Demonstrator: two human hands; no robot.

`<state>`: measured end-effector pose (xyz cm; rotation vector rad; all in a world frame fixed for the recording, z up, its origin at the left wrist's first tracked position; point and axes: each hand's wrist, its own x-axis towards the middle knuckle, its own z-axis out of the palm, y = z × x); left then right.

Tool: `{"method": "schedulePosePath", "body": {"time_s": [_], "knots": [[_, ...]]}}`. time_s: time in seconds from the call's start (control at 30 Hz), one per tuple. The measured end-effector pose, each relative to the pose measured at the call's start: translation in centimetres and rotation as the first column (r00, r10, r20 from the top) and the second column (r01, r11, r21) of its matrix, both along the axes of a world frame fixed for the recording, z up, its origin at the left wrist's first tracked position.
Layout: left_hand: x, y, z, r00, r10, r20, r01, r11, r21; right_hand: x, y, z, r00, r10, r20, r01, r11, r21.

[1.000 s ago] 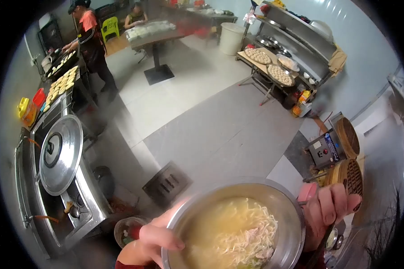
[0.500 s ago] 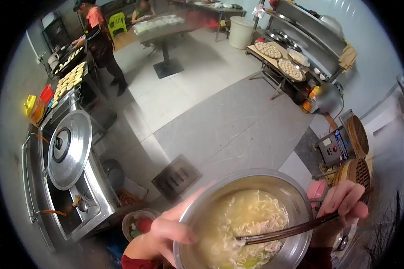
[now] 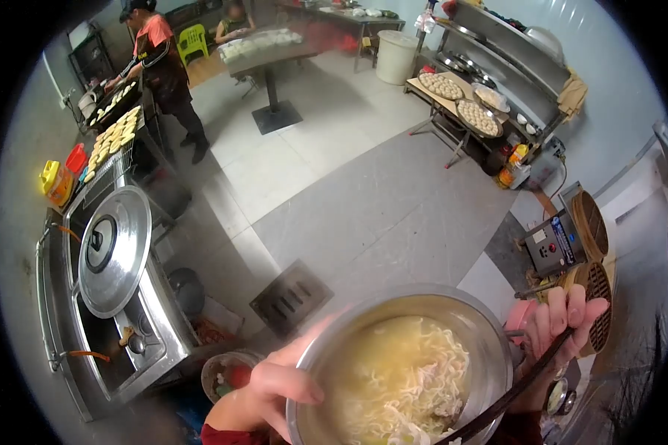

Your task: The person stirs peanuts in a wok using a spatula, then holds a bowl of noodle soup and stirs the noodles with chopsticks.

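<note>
A steel bowl (image 3: 490, 326) of noodle soup is close below me, tilted toward me. My left hand (image 3: 278, 386) grips its left side, thumb over the rim. Wavy pale noodles (image 3: 427, 371) lie in yellowish broth, mostly on the right side. My right hand (image 3: 560, 326), at the bowl's right, is closed on dark chopsticks (image 3: 508, 400). They slant down to the left across the bowl's near right rim. Their tips are at the bottom edge of the view, where I cannot make them out.
A large lidded pot (image 3: 115, 252) sits on the steel stove (image 3: 156, 311) at left. Beyond it, a person (image 3: 159, 70) works beside flatbreads (image 3: 115, 141). Dough trays (image 3: 479, 119) rest on a low table at right, with bamboo steamers (image 3: 590, 285) nearer. A floor drain (image 3: 291, 297) lies ahead.
The chopsticks have swung from the middle of the noodles down toward the bowl's near edge. My right hand's fingers have shifted and point more upward. My left hand keeps its hold.
</note>
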<state>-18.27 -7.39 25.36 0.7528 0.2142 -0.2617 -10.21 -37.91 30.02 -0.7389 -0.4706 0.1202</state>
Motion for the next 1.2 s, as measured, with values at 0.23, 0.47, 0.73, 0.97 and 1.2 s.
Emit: {"method": "schedulePosePath", "body": {"time_s": [0.23, 0.47, 0.73, 0.97, 1.2], "knots": [[-0.1, 0.2, -0.2, 1.0, -0.001, 0.009, 0.001, 1.0, 0.012, -0.1, 0.1, 0.2, 0.996, -0.048, 0.074, 0.049, 0.999, -0.003], [0.0, 0.2, -0.3, 1.0, 0.006, 0.025, -0.007, 0.999, 0.038, -0.4, -0.3, 0.5, 0.995, -0.042, 0.095, 0.043, 0.999, -0.004], [0.0, 0.1, -0.2, 0.999, 0.006, 0.046, -0.009, 0.997, 0.072, -0.5, -0.3, 0.6, 0.994, -0.05, 0.098, 0.048, 0.999, 0.015], [-0.2, 0.0, -0.2, 0.997, -0.006, 0.078, -0.003, 0.992, 0.127, -1.1, -0.6, 0.9, 0.996, -0.049, 0.073, 0.049, 0.999, 0.001], [-0.8, -0.3, -0.1, 0.991, 0.009, 0.133, -0.045, 0.962, 0.271, -1.3, -1.3, 0.3, 0.994, -0.083, 0.066, 0.084, 0.996, -0.006]]}}
